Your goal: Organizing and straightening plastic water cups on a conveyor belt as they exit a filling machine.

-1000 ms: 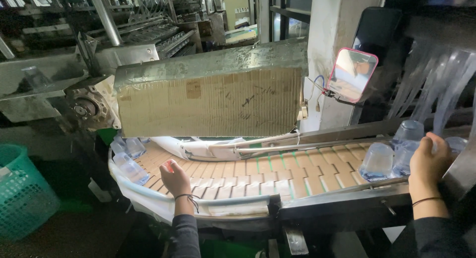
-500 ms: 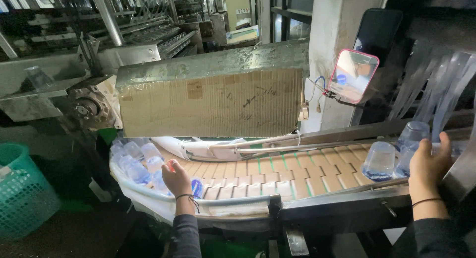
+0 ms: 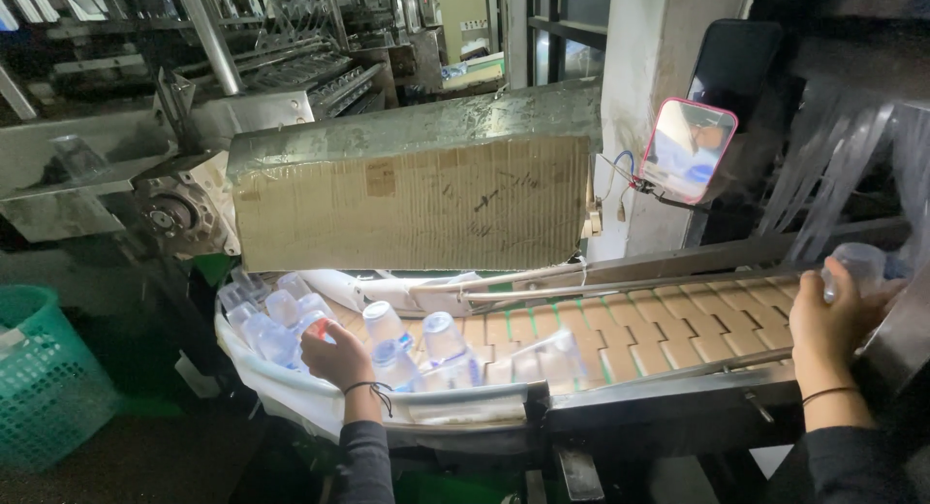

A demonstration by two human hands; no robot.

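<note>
Plainly the clear bottles [image 3: 387,344] look light, thin, slippery; left hand [image 3: 334,354] fingers curl among them, right hand [image 3: 823,330] fingers grip one [image 3: 852,268] by its body.

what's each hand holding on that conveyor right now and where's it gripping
The right hand grips one clear plastic bottle around its side. The left hand rests among clustered bottles; whether it grips one cannot be told.

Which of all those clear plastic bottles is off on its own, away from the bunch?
The clear bottle at the conveyor's far right end, held in the right hand. All the others crowd together at the left end around the left hand.
</note>
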